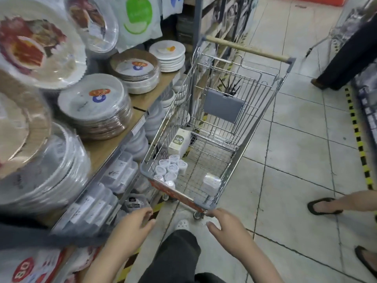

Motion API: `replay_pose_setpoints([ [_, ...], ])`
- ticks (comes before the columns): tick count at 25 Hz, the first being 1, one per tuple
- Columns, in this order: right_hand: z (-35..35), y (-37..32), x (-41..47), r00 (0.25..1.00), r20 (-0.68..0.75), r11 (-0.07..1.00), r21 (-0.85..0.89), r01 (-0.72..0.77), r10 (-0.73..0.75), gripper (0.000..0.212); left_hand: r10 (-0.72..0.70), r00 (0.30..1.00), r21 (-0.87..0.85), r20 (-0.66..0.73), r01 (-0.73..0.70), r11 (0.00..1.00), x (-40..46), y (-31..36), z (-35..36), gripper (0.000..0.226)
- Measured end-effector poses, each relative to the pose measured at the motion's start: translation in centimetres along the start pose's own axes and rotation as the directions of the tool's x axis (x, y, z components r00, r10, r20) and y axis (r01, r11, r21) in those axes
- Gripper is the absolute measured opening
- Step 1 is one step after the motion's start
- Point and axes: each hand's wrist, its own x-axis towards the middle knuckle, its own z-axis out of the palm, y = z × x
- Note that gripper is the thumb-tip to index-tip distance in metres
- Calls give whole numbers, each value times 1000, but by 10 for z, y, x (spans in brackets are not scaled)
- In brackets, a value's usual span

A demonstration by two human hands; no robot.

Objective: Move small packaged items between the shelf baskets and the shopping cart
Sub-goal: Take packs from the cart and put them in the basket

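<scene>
A wire shopping cart (240, 154) stands in the aisle ahead of me, its near end toward me. Inside lie a pack of several small white cups (170, 169), a white box with a green label (179, 142) and a small clear-wrapped pack (211, 183). My left hand (132, 226) hovers low beside the shelf, fingers relaxed and holding nothing. My right hand (224, 227) hangs just below the cart's near corner, fingers loosely spread, also holding nothing. Neither hand touches the cart.
Shelves (114, 139) on the left carry stacks of wrapped plates (95, 105) and, lower, clear lidded containers (120, 170). Another person's sandalled feet (324, 206) stand at the right, and a dark-clothed person (346, 58) at the far right. Tiled floor stretches right of the cart.
</scene>
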Motion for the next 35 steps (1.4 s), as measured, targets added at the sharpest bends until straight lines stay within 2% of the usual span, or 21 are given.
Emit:
replay_pose_setpoints([
  [3,-16,17,43,997,29,998,-12,-69,69,31,-15,998,39,61,13,999,62,14,-9,34],
  [6,-28,34,81,988,42,989,-3,-146,146,33,23,994,90,110,-33,995,122,32,-6,26],
  [8,-35,45,106,981,65,983,1,-183,182,33,42,987,107,158,-59,993,160,44,-1,28],
  [11,-44,54,141,972,96,976,10,-216,214,32,27,978,57,207,-39,998,204,58,8,31],
  [14,-50,63,185,971,141,979,35,-201,194,36,-19,983,80,181,4,997,250,61,17,29],
  [19,-39,87,278,956,238,977,78,-197,174,36,-109,992,131,62,101,986,350,44,33,31],
  [22,-21,110,344,925,308,953,131,-272,222,33,-178,984,195,2,175,965,411,30,45,36],
  [26,9,120,424,875,367,803,386,-453,317,35,-267,961,285,-70,276,918,462,14,70,50],
  [30,52,106,492,841,426,629,563,-536,334,57,-266,956,229,-127,289,930,484,-6,94,62],
  [33,84,99,526,820,447,542,615,-573,359,72,-235,953,118,-189,260,958,487,-15,98,56],
  [35,99,97,537,807,460,440,679,-588,369,76,-217,955,29,-204,228,973,488,-19,98,48],
])
